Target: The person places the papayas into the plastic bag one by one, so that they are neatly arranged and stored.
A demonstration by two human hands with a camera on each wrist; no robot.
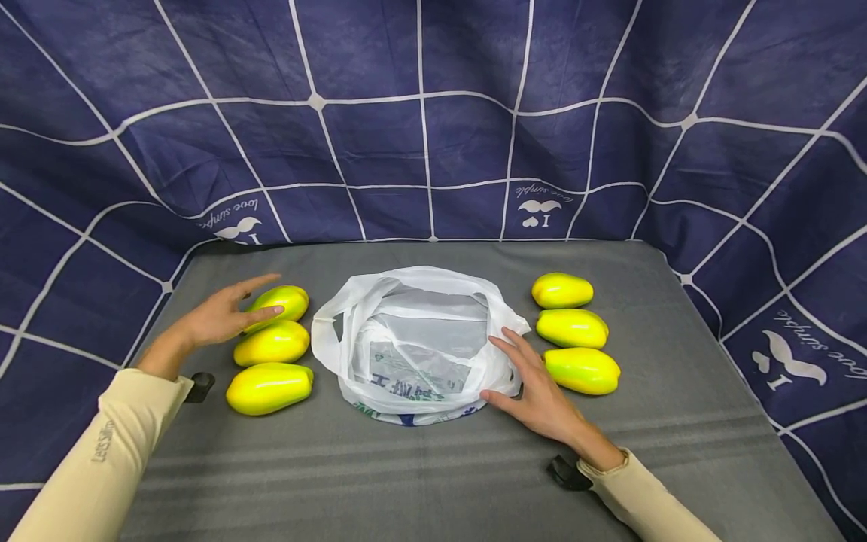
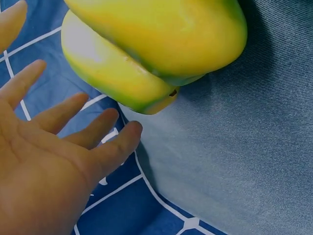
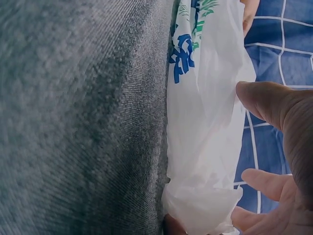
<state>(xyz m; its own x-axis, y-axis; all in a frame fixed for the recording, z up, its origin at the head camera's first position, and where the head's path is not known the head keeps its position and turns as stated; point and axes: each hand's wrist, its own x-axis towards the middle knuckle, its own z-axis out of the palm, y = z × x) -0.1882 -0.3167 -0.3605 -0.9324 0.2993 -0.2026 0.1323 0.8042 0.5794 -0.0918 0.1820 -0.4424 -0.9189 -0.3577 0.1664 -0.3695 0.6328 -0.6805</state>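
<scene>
Plastic bag (image 1: 416,342): laid open at the middle of the grey tabletop (image 1: 420,467).
Right hand (image 1: 535,391): fingers spread straight, rested against the bag's right rim.
Left hand (image 1: 220,316): opened flat, fingertips laid on the farthest left mango (image 1: 281,302).
Right mangoes (image 1: 572,327): lined beside the bag.

Both arms come in wearing long, close-fitting cream sleeves, ending right at the wrists. Down the left sleeve (image 1: 101,459) there's small dark lettering printed lengthwise, too small to read for sure. The right sleeve (image 1: 643,500) shows a ribbed cuff edge. Under each wrist sits a small black device, strapped on: left one (image 1: 199,386), right one (image 1: 567,473). The hands are bare, no rings visible.
</scene>
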